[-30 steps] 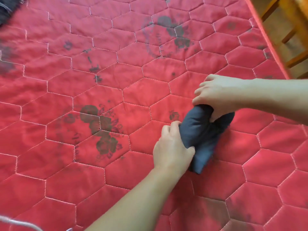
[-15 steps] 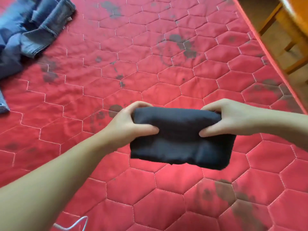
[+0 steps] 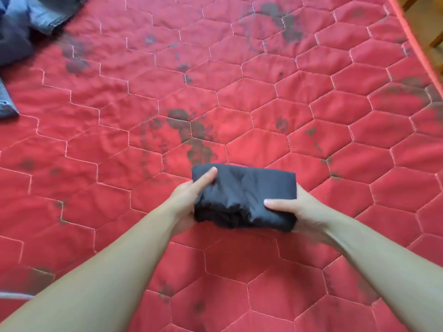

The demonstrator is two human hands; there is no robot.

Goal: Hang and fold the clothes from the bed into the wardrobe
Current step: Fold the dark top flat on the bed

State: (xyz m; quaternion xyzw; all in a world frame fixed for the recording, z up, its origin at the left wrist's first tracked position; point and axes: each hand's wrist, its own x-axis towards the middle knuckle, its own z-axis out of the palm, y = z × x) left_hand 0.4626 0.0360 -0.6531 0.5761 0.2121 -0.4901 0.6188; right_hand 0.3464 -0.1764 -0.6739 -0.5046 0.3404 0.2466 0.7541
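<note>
Bed cover (image 3: 119,212): you see red quilted fabric stitched in hexagons, printed with faded dark motifs.
Cable (image 3: 14,295): pale, at your lower left edge.
Wooden furniture (image 3: 435,40): beyond the cover's right border, upper right corner.

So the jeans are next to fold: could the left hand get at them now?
Probably not yet: the left hand grips the folded dark garment, and the jeans lie far off at the bed's upper-left corner.

The fingers of the left hand (image 3: 185,200) and the right hand (image 3: 296,212) lie hidden behind the folded dark garment (image 3: 244,196); only the thumbs show. The jeans (image 3: 28,17) are blurred and cut off by the top-left corner. A chair leg (image 3: 435,41) is cropped at the right edge.
</note>
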